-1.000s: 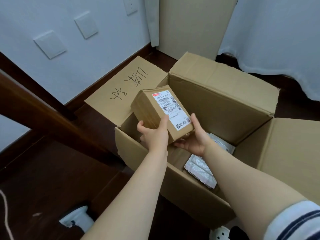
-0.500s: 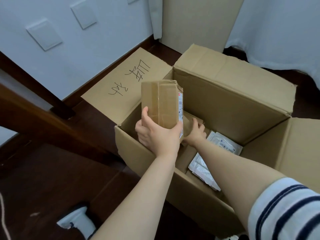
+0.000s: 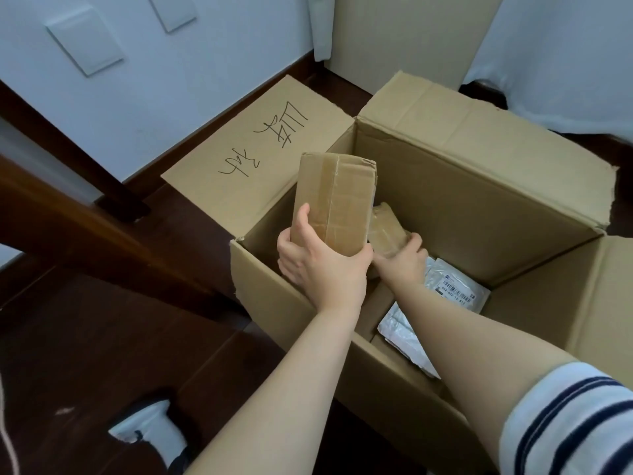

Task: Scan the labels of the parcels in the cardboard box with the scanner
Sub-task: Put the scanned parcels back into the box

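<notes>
A large open cardboard box point(image 3: 479, 200) stands on the dark wooden floor. My left hand point(image 3: 318, 265) grips a brown taped parcel point(image 3: 335, 204) upright over the box's near-left corner, its label turned away. My right hand point(image 3: 400, 258) reaches inside the box and closes on a smaller brown taped parcel point(image 3: 385, 228). White plastic mailer parcels point(image 3: 452, 286) with a barcode label lie on the box floor. A white scanner point(image 3: 150, 430) rests on the floor at the lower left, away from both hands.
The box's flaps are spread out, the left flap point(image 3: 260, 156) bearing handwritten characters. A dark wooden furniture beam point(image 3: 85, 228) runs along the left. A flat cardboard sheet point(image 3: 404, 36) leans against the wall behind, beside white curtains point(image 3: 565, 56).
The brown parcel was turned from label-up to upright, held by my left hand alone. My right hand let go of it and reached down onto a smaller parcel inside the box.
</notes>
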